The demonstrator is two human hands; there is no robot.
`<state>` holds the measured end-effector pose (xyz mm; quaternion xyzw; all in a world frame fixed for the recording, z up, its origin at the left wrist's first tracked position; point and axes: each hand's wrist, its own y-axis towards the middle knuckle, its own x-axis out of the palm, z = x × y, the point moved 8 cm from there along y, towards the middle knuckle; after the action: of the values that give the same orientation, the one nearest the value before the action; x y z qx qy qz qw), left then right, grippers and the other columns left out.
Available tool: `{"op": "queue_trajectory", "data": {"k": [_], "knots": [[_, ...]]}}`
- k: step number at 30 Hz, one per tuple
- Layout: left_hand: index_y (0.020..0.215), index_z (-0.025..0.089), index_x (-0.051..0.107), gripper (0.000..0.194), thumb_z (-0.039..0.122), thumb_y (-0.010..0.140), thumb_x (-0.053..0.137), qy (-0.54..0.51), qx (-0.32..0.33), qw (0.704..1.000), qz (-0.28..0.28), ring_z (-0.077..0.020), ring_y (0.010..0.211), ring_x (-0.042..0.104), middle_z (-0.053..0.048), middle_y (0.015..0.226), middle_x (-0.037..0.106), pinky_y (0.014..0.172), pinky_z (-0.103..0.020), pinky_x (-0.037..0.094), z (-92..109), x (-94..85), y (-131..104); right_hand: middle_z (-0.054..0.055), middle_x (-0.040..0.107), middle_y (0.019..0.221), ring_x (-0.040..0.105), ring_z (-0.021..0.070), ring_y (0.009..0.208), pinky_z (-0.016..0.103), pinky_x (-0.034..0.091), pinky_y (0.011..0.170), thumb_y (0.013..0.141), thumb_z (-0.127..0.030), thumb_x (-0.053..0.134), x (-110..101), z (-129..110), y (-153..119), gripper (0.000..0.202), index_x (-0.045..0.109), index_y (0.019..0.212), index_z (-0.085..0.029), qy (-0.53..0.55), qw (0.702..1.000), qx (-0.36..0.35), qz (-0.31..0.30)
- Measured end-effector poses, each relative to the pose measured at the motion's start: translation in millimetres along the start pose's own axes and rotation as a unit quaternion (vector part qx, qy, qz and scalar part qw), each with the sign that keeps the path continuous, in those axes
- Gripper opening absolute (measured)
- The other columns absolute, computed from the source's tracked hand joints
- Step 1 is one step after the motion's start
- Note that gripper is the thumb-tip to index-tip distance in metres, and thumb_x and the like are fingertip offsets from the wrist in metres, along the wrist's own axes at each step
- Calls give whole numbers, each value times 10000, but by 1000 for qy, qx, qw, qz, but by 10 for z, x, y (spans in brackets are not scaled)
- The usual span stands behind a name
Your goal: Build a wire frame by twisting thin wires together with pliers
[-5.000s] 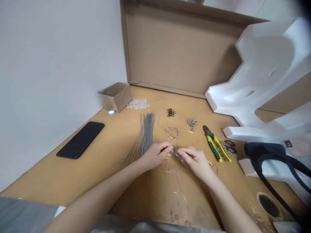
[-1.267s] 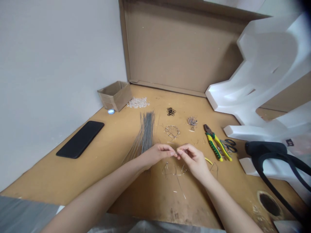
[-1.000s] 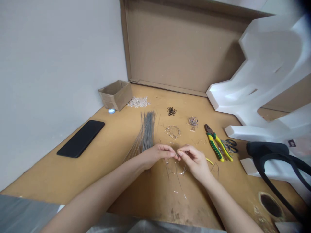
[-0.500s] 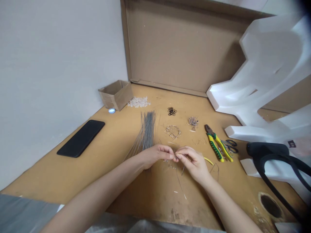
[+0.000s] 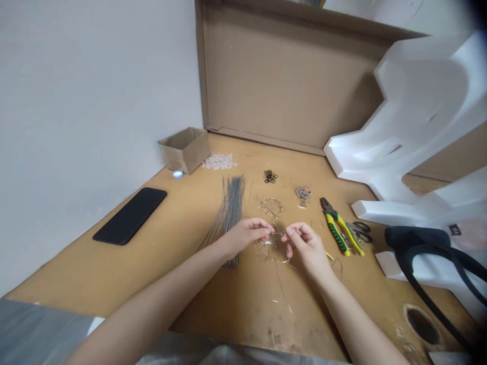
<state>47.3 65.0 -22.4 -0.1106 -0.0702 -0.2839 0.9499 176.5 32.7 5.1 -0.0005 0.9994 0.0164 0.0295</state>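
Note:
A thin wire piece (image 5: 277, 233) spans the gap between my two hands, just above the table. My left hand (image 5: 251, 234) pinches its left end between thumb and fingers. On the other side, the thumb and forefinger of my right hand (image 5: 304, 244) are closed on it, and the lower fingers curl beneath. Under my left wrist lies a bundle of straight grey wires (image 5: 233, 203). Just beyond my hands rests a ring of bent wire (image 5: 271, 207). Loose wire bits are scattered below my fingers; the held wire's exact shape is too fine to make out.
Yellow-green pliers (image 5: 337, 225) and scissors (image 5: 361, 231) lie right. Farther back are black rings (image 5: 270, 176), a wire cluster (image 5: 303, 192), clear small pieces (image 5: 219, 161) and a cardboard box (image 5: 185, 150). A black phone (image 5: 130, 216) lies left; white foam (image 5: 418, 101) stands right, near a table hole (image 5: 422, 323).
My hands have moved apart from nearly touching, showing the wire stretched between them. My right hand has turned slightly and raised its fingers. The view has shifted a little.

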Motion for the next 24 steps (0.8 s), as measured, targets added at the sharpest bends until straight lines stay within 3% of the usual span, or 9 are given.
{"op": "queue_trajectory", "data": {"k": [4,9,12,18,21,24], "knots": [[834,133,631,227,306,687,631,43,30,999,2,-86,622,508,-4,708,598,665,-241,414,55,9,-13,-40,593,624,469,59,348,192,373,374,764,-396,564,46,55,-6,219,487,804,-196,-12,998,48,-34],[783,127,619,190,288,683,634,60,21,996,-62,-78,572,490,16,622,571,588,-219,398,68,136,-55,-27,595,623,446,37,338,178,358,361,700,-391,630,182,162,-51,249,568,766,-159,-41,986,108,-119],[801,124,606,204,299,698,625,59,21,995,-74,-81,587,500,9,646,578,591,-221,398,78,155,-64,-13,606,628,414,25,326,171,329,345,708,-396,623,209,203,-56,253,603,753,-147,-41,983,112,-138],[951,146,554,288,288,712,630,57,47,997,-34,-151,907,550,-64,967,598,820,-305,407,84,75,-37,-4,621,627,424,37,334,181,320,354,709,-413,621,13,133,-13,254,603,733,-161,-52,996,76,-20],[1047,160,506,390,261,700,651,31,52,996,-69,-174,999,527,-96,1070,563,852,-322,398,82,143,-48,1,628,643,435,40,344,192,345,385,717,-401,621,-74,40,-13,240,601,728,-162,-55,997,41,33],[1079,164,491,437,250,688,665,24,39,992,-117,-186,1007,527,-110,1096,558,825,-316,404,83,247,-77,5,629,648,435,43,348,200,356,399,718,-395,624,-92,9,-13,238,599,723,-159,-47,998,31,41]]}}
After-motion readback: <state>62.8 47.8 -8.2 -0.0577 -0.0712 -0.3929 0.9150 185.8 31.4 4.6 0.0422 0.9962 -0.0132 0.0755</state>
